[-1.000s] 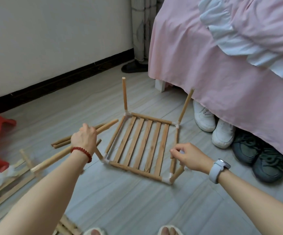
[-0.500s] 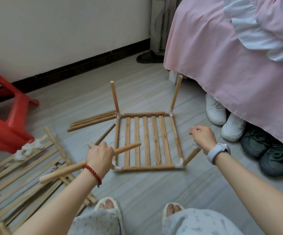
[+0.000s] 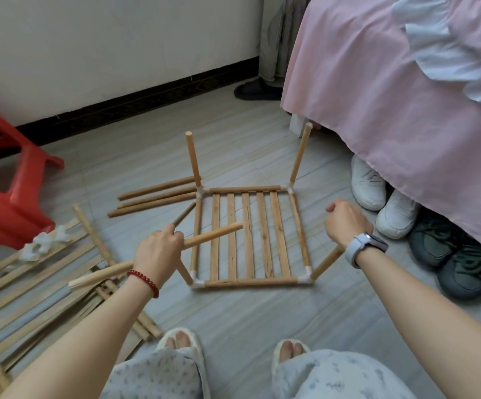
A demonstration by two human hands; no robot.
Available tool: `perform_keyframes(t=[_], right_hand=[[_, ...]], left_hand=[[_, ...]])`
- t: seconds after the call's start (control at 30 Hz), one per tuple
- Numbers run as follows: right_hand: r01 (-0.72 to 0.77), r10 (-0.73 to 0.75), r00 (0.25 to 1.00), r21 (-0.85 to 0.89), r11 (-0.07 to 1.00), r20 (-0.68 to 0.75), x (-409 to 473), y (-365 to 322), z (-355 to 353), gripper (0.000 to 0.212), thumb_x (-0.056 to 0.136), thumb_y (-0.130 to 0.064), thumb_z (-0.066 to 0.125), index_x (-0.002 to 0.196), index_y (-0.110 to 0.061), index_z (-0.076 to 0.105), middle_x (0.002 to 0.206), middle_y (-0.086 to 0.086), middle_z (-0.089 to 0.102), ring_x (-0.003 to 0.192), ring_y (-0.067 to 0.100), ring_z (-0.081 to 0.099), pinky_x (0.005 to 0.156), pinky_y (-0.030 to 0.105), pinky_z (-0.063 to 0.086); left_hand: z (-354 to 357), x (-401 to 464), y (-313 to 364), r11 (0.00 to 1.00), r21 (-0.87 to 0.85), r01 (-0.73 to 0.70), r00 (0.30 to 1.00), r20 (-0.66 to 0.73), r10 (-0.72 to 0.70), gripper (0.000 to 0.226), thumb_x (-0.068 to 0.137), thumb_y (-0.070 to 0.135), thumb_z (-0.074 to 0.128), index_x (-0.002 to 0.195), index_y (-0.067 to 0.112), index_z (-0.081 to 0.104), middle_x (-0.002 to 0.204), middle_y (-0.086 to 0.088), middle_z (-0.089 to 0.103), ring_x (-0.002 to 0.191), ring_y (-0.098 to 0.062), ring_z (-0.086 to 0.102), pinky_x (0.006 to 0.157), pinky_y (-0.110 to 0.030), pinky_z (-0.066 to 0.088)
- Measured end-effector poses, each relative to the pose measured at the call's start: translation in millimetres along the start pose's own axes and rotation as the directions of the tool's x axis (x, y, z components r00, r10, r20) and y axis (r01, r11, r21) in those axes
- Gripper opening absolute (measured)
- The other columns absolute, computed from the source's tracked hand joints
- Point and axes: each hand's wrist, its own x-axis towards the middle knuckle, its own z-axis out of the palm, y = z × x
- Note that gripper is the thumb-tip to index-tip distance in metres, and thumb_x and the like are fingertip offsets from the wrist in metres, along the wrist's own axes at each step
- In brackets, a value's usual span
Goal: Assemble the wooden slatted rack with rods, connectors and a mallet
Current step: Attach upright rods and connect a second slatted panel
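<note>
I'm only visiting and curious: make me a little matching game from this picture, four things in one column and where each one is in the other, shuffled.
Things:
1. thick rod
2. white shoes
3. red stool
4. slatted panel

Places:
A. flat on the floor between the two hands
B. at the far left, by the wall
C. in the left hand
D. under the edge of the pink bed cover

Pairs: 1-C, 2-D, 3-B, 4-A
</note>
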Motion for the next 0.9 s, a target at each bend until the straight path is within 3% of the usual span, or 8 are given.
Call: perform_keyframes(t=[0.1, 0.17, 0.3, 0.5, 0.6, 0.73, 0.83, 0.9], right_hand=[[-0.017, 0.017, 1.000, 0.013, 1.000, -0.024, 2, 3, 0, 0.035, 0.090, -0.008, 0.039, 0.119, -0.019, 0.055, 0.119, 0.013, 0.060, 0.105, 0.034, 0.055, 0.077, 0.032, 0.037], [-0.089, 0.098, 0.993, 0.129, 0.988, -0.071, 4, 7, 0, 0.032, 0.089, -0.007, 0.038, 0.114, -0.017, 0.055, 0.114, 0.015, 0.061, 0.096, 0.034, 0.055, 0.076, 0.035, 0.040], [-0.117, 0.139, 0.984, 0.191, 0.975, -0.107, 4, 1, 8, 0.028, 0.092, -0.005, 0.036, 0.114, -0.012, 0.052, 0.109, 0.017, 0.060, 0.085, 0.032, 0.051, 0.072, 0.035, 0.040], [-0.128, 0.169, 0.974, 0.249, 0.960, -0.150, 0, 2, 13, 0.027, 0.091, -0.003, 0.037, 0.112, -0.012, 0.050, 0.105, 0.014, 0.059, 0.089, 0.034, 0.053, 0.077, 0.039, 0.043], [-0.118, 0.154, 0.982, 0.281, 0.952, -0.107, 0, 6, 14, 0.026, 0.091, -0.004, 0.035, 0.110, -0.013, 0.052, 0.098, 0.009, 0.053, 0.084, 0.028, 0.047, 0.074, 0.034, 0.039], [-0.169, 0.182, 0.983, 0.505, 0.847, 0.024, 10, 16, 14, 0.030, 0.091, -0.002, 0.035, 0.110, -0.005, 0.058, 0.099, 0.011, 0.054, 0.088, 0.027, 0.053, 0.082, 0.037, 0.047], [-0.270, 0.207, 0.963, 0.674, 0.687, 0.174, 11, 17, 8, 0.027, 0.096, -0.005, 0.028, 0.109, -0.005, 0.052, 0.075, 0.012, 0.053, 0.059, 0.019, 0.046, 0.052, 0.025, 0.046], [-0.278, 0.169, 0.960, 0.690, 0.668, 0.223, 9, 17, 6, 0.026, 0.098, -0.007, 0.026, 0.107, -0.007, 0.051, 0.063, 0.009, 0.047, 0.053, 0.017, 0.041, 0.043, 0.021, 0.041]], left_hand=[[7, -8, -13, 0.999, -0.041, -0.030, 0.994, -0.105, 0.026, 0.012, 0.082, 0.008, 0.069, 0.074, 0.007, 0.060, 0.070, 0.000, 0.037, 0.049, -0.012, 0.028, 0.044, -0.024, 0.018], [7, -14, -15, 0.996, -0.077, -0.040, 0.988, -0.149, 0.028, 0.023, 0.067, 0.001, 0.080, 0.063, 0.004, 0.058, 0.063, -0.003, 0.039, 0.044, -0.012, 0.024, 0.043, -0.018, 0.014], [19, -19, -10, 0.998, -0.048, -0.031, 0.991, -0.135, 0.024, 0.022, 0.065, 0.000, 0.081, 0.063, 0.002, 0.059, 0.065, -0.009, 0.047, 0.041, -0.017, 0.032, 0.037, -0.021, 0.026], [26, -21, 0, 1.000, -0.008, -0.024, 0.996, -0.087, 0.023, 0.028, 0.060, -0.006, 0.083, 0.059, 0.003, 0.056, 0.067, -0.014, 0.049, 0.037, -0.022, 0.041, 0.032, -0.023, 0.036], [28, -27, 4, 1.000, -0.017, -0.017, 0.997, -0.069, 0.015, 0.030, 0.052, -0.009, 0.085, 0.056, 0.001, 0.057, 0.069, -0.019, 0.054, 0.034, -0.021, 0.040, 0.036, -0.019, 0.029], [24, -27, 7, 1.000, -0.008, -0.030, 0.996, -0.082, 0.030, 0.034, 0.045, -0.010, 0.087, 0.053, 0.000, 0.056, 0.069, -0.021, 0.054, 0.031, -0.019, 0.034, 0.033, -0.019, 0.030], [23, -26, 8, 1.000, -0.001, -0.011, 0.993, -0.114, 0.011, 0.035, 0.041, -0.012, 0.087, 0.053, 0.000, 0.056, 0.068, -0.021, 0.054, 0.034, -0.017, 0.025, 0.036, -0.017, 0.024], [27, -26, 4, 1.000, 0.002, -0.004, 0.995, -0.100, 0.004, 0.033, 0.045, -0.013, 0.086, 0.055, 0.000, 0.057, 0.069, -0.020, 0.053, 0.040, -0.015, 0.022, 0.037, -0.018, 0.025]])
